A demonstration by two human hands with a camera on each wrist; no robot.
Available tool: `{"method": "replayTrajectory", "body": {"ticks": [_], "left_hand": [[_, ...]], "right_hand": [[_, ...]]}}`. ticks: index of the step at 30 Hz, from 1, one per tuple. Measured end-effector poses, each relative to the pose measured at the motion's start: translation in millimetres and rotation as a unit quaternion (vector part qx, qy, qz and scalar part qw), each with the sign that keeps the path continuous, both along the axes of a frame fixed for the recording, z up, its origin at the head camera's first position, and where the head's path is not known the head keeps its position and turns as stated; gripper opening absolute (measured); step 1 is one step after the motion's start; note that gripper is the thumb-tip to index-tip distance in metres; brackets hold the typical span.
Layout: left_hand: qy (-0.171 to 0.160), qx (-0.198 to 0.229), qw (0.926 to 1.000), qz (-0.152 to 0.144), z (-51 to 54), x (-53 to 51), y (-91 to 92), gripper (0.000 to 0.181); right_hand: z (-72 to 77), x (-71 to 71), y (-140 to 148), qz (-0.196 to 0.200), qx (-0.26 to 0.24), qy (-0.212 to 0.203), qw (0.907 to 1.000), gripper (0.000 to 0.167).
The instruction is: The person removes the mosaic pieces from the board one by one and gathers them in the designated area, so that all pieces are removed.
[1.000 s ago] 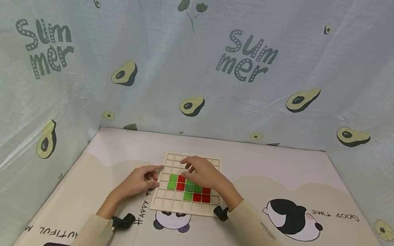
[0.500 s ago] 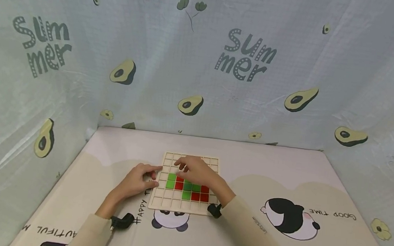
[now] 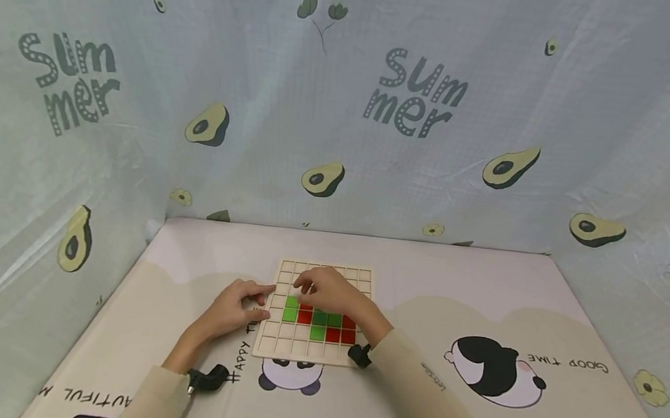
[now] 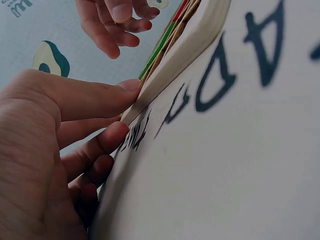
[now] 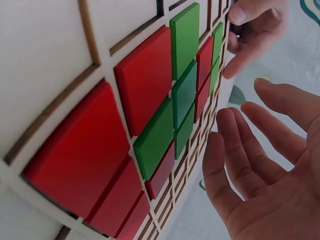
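Note:
A pale wooden grid board (image 3: 283,348) lies on the table, with several red tiles (image 5: 145,80) and green tiles (image 5: 185,40) set in its squares. At its left edge is my left hand (image 3: 232,308); in the left wrist view the thumb (image 4: 100,97) presses the board's side. My right hand (image 3: 335,294) hovers above the middle-left of the board, covering some squares. In the right wrist view, its fingers (image 5: 240,155) are loosely bent and spread, and no tile shows between them.
A printed cloth (image 3: 412,408) with panda drawings covers the table. Light curtains (image 3: 348,88) with avocado prints rise at the back and both sides. A small black wrist camera (image 3: 209,378) sits at my left wrist and another (image 3: 360,355) at the right.
My right hand has moved a little to the left over the board. My left hand stays at the board's edge. The visible tiles look unmoved.

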State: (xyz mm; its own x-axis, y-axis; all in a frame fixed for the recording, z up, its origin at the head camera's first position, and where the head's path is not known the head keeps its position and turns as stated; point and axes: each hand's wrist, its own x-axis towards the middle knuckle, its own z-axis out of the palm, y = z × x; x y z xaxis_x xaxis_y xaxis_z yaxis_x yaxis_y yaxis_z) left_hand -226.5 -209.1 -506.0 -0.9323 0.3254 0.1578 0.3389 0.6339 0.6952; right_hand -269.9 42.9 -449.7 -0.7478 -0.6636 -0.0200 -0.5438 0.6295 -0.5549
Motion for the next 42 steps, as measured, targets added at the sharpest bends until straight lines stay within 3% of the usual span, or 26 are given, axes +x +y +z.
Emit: {"method": "replayTrajectory", "body": {"ticks": [15,24,42], "left_hand": [[0.005,0.009,0.9999,-0.006,1.7,1.8,-0.6,0.050],[-0.017,-0.002,0.9999,-0.001,2.5,0.2,0.5,0.050],[-0.018,0.008,0.9998,-0.005,3.4,2.2,-0.6,0.051]], "right_hand": [[-8.0,-3.2,-7.2,0.011,0.005,-0.008,0.9999,0.022],[-11.4,-5.7,-11.3,0.019,0.006,-0.011,0.9997,0.022],[-10.6,-3.7,-15.7,-0.002,0.015,-0.015,0.9998,0.020]]}}
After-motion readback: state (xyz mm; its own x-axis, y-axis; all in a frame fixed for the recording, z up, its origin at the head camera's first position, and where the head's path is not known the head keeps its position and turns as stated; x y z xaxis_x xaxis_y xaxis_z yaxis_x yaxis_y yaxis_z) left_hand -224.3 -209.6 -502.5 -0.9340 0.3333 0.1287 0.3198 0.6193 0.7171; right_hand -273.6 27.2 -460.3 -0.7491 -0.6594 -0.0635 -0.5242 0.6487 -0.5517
